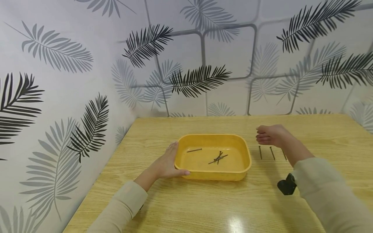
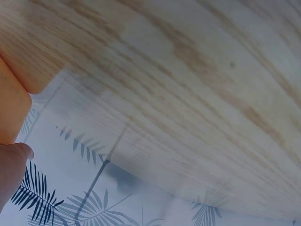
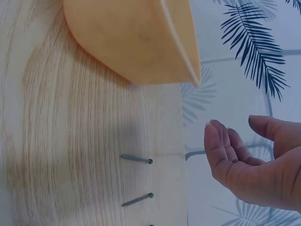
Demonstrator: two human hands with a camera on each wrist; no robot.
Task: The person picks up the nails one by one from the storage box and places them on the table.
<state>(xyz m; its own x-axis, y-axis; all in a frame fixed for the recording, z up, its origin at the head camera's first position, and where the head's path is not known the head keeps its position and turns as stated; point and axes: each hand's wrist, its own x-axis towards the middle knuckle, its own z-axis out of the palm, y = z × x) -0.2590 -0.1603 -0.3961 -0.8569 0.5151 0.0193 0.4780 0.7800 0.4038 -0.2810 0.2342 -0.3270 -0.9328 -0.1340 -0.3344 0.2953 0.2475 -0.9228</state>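
A yellow plastic tray (image 1: 201,175) stands on the wooden table. My left hand (image 1: 167,163) holds its left end, thumb along the front wall and fingers at the left side; part of that thumb (image 2: 13,165) shows in the left wrist view. Inside lie a single dark metal fastener (image 1: 194,150) and a crossed pile of fasteners (image 1: 218,157); nails or screws, I cannot tell. My right hand (image 1: 271,135) hovers right of the tray, fingers loosely bent with nothing in them. Below it, three similar fasteners (image 1: 272,153) lie in a row on the table.
The wooden table (image 1: 204,207) meets a wall (image 1: 227,94) with a feather-leaf pattern at the back, and another such wall rises on the left. A black device (image 1: 287,185) sits at my right wrist.
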